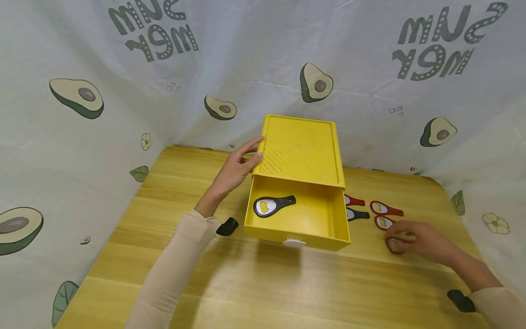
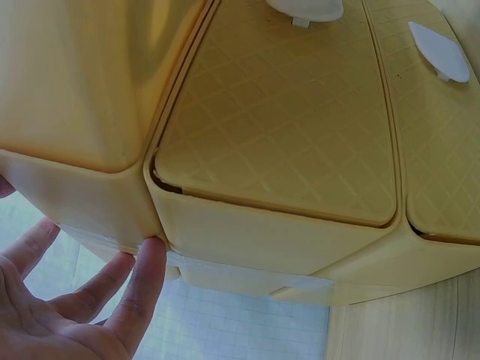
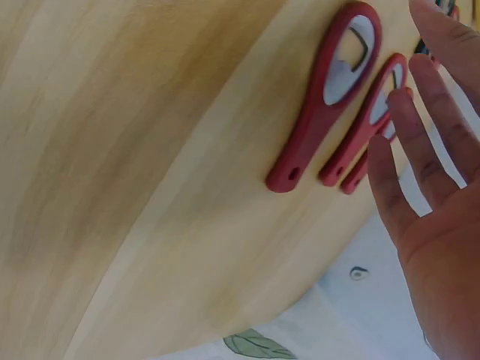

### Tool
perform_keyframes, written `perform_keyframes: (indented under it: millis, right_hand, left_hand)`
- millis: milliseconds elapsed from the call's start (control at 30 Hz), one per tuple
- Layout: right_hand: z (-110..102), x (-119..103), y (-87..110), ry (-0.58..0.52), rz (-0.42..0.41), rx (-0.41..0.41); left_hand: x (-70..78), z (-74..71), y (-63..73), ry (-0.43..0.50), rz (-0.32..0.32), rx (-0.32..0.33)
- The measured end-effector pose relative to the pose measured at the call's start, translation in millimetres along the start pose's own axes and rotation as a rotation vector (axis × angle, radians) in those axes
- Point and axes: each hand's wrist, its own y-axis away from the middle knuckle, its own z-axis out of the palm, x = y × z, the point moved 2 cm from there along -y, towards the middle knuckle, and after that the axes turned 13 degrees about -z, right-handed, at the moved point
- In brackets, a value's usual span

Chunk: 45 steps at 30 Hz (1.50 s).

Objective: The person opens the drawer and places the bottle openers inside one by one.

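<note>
My left hand [image 1: 234,172] rests against the left side of a yellow drawer unit [image 1: 302,146], its fingertips on the wall, as the left wrist view also shows. The top drawer [image 1: 316,219] is pulled out, and a black bottle opener [image 1: 283,201] lies inside it. Over a red bottle opener [image 3: 307,142] on the table hovers my right hand [image 1: 429,242], fingers extended in the right wrist view and holding nothing. Other red bottle openers [image 1: 392,211] lie just beyond. Another red one [image 1: 356,201] and a black one [image 1: 360,214] are partly hidden by the drawer.
The wooden table [image 1: 287,292] ends at a curtain [image 1: 263,50] printed with avocados on the back and sides. A white handle [image 1: 294,243] juts from the open drawer's front. Black bands [image 1: 227,226] sit at both wrists.
</note>
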Motion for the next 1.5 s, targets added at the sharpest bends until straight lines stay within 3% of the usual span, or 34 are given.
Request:
perform_keyframes:
  millis: [200, 367, 567, 1500]
  right_hand:
    - [7.0, 3.7, 2.3, -0.038, -0.105, 0.006]
    - [13.7, 6.9, 3.3, 0.064, -0.175, 0.005]
    - [18.3, 11.5, 7.3, 0.109, -0.234, 0.029]
    - [19.4, 0.3, 1.9, 0.161, -0.115, 0.044]
  left_hand:
    - [0.0, -0.1, 0.5, 0.005, 0.002, -0.003]
    - [0.6, 0.2, 0.6, 0.002, 0.005, -0.003]
    - [1.5, 0.0, 1.5, 0.004, 0.004, 0.000]
    - [2.3, -1.3, 2.0, -0.023, -0.001, 0.001]
